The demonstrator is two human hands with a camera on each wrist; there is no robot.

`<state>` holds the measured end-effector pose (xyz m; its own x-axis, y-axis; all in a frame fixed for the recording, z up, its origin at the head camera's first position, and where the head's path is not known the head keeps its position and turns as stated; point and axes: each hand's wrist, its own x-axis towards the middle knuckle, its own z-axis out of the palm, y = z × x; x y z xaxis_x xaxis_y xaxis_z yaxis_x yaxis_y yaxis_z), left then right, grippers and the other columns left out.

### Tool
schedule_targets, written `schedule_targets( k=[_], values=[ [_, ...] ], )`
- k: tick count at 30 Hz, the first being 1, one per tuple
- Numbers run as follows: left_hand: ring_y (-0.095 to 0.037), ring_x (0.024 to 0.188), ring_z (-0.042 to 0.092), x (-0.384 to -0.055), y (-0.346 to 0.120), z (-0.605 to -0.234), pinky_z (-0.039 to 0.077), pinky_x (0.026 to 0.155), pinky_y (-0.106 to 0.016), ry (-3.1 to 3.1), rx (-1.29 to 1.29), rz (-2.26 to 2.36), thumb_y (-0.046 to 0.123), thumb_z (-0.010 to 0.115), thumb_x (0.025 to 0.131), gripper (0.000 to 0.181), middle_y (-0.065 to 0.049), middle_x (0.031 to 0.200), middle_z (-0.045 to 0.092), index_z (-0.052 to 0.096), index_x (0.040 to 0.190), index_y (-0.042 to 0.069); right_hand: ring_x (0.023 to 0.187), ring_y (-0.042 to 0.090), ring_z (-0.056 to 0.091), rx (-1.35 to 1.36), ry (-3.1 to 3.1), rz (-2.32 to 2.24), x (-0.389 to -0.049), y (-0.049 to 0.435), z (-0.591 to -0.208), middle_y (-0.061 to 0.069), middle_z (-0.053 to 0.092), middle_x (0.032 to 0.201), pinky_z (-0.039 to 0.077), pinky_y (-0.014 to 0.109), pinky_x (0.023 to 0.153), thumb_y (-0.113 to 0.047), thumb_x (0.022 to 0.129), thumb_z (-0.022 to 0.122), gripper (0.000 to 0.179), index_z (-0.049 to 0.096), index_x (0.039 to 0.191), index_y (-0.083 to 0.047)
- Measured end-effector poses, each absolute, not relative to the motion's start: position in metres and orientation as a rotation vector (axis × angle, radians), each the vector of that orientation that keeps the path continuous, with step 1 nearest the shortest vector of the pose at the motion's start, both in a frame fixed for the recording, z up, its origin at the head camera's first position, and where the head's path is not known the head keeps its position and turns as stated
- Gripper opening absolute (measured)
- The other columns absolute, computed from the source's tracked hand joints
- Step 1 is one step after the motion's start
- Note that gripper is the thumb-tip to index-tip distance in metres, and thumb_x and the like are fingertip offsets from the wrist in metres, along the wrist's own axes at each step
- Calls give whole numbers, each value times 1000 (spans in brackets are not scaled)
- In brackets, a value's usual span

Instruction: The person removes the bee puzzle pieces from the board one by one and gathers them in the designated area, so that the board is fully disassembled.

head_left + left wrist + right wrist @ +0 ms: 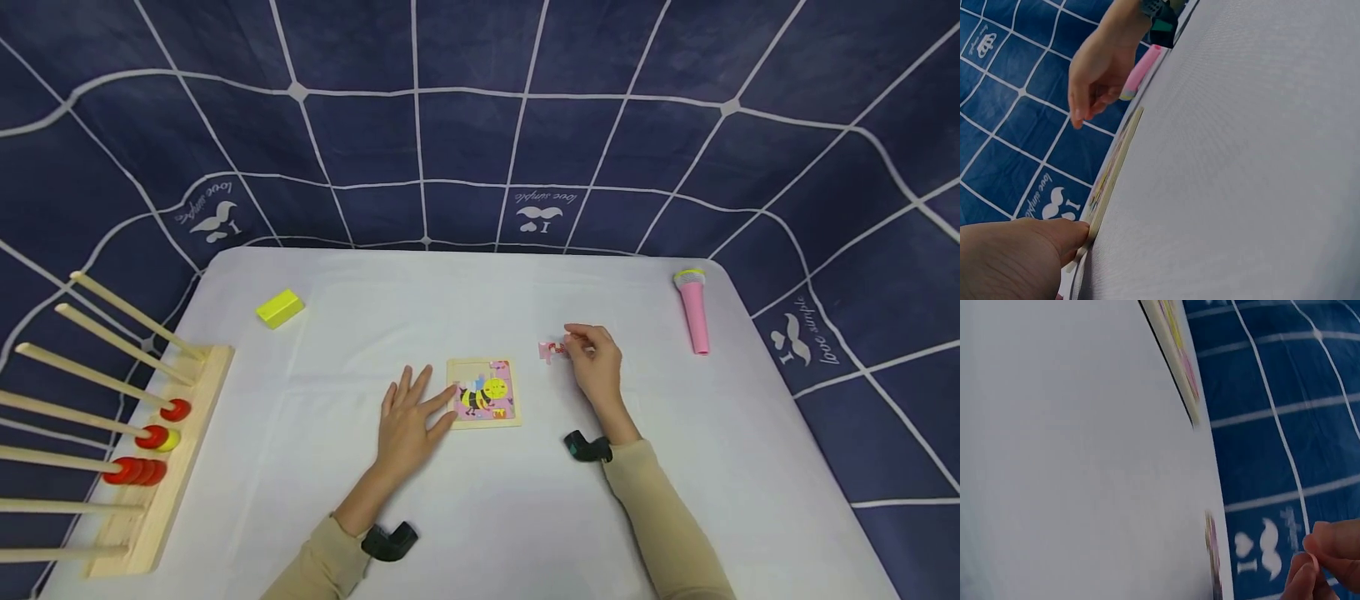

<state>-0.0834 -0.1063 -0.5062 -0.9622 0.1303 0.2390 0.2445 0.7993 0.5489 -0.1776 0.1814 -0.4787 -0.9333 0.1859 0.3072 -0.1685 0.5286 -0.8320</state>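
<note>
A square wooden puzzle tray (486, 424) with a bee picture (495, 392) lies mid-table; bare wood shows at its upper left. My left hand (408, 427) spreads its fingers at the tray's left side, index finger and thumb touching the edge. In the left wrist view the thumb (1075, 236) rests against the rim. Right of the tray, my right hand (597, 371) is raised over the table, thumb and fingertips pinching a small pinkish puzzle piece (1314, 562), mostly hidden by the fingers. Pink loose puzzle pieces (549, 351) lie just left of that hand.
A wooden bead rack (187, 442) with upright rods and red and yellow beads (142, 471) stands at the left edge. A yellow block (281, 309) sits at the back left. At the back right lies a pink toy microphone (694, 315).
</note>
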Motion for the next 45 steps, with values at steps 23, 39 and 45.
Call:
schedule_targets(
  k=[23,39,45],
  values=[
    [-45,146,24,-84,-106,-505,18,114,-61,-2801,-298,-887,34,73,86,41,-19,151,43,69,125,20,69,14,50,445,-2620,1398,-158,123,-495,9,60,90,37,19,61,-8,80,79,31,72,110,-6],
    [-44,147,22,-84,-107,-504,17,115,-61,-2828,-286,-888,35,72,87,41,-19,152,41,68,126,21,68,11,46,451,-2698,1308,-160,123,-500,6,56,87,35,21,61,-7,79,79,34,71,113,-5],
    [-45,146,22,-83,-106,-505,17,115,-61,-2823,-290,-888,33,73,86,41,-20,152,41,68,126,21,65,9,42,451,-2723,1265,-160,123,-502,4,53,83,32,21,59,-8,80,79,33,72,112,-4]
  ],
)
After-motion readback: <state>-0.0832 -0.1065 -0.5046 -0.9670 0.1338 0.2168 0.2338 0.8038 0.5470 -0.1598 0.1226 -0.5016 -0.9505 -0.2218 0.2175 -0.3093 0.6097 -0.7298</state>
